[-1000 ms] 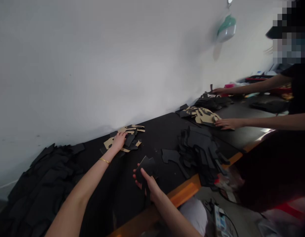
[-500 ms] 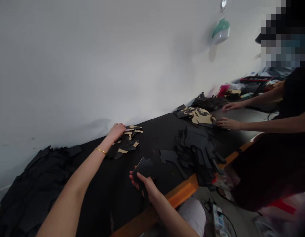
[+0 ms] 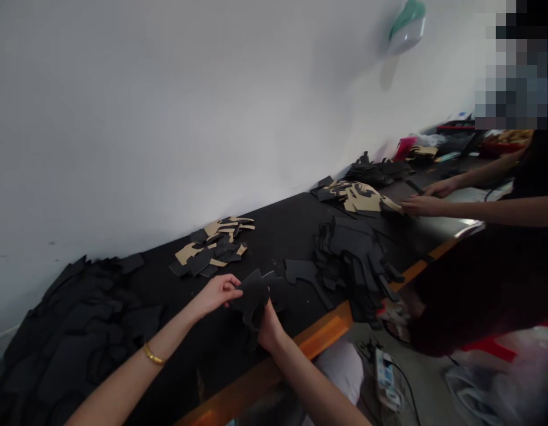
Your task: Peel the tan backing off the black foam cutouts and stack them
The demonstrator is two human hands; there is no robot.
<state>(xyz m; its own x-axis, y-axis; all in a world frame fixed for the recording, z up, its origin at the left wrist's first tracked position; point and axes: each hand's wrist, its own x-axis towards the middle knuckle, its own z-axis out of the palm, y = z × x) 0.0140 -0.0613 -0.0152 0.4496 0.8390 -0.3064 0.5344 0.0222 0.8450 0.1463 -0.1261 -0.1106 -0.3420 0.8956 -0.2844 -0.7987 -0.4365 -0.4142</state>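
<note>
Over the black tabletop, my right hand (image 3: 271, 328) grips a flat black cut-out piece (image 3: 252, 291) with an irregular outline. My left hand (image 3: 218, 293), gold bangle on its wrist, pinches the same piece at its left edge. Behind my hands, near the wall, lies a loose pile of small black and tan scraps (image 3: 203, 258). A single black cut-out (image 3: 302, 271) rests to the right of my hands, beside a heap of similar black pieces (image 3: 353, 254).
At the left spreads a large mound of black pieces (image 3: 78, 337). Across the table, a co-worker's hands (image 3: 427, 204) handle a piece by another tan and black pile (image 3: 360, 198). The wooden table edge (image 3: 322, 337) runs in front. A power strip (image 3: 386, 378) lies below.
My left hand has come back from the scrap pile by the wall to the piece in my right hand. The co-worker's hands have come closer together.
</note>
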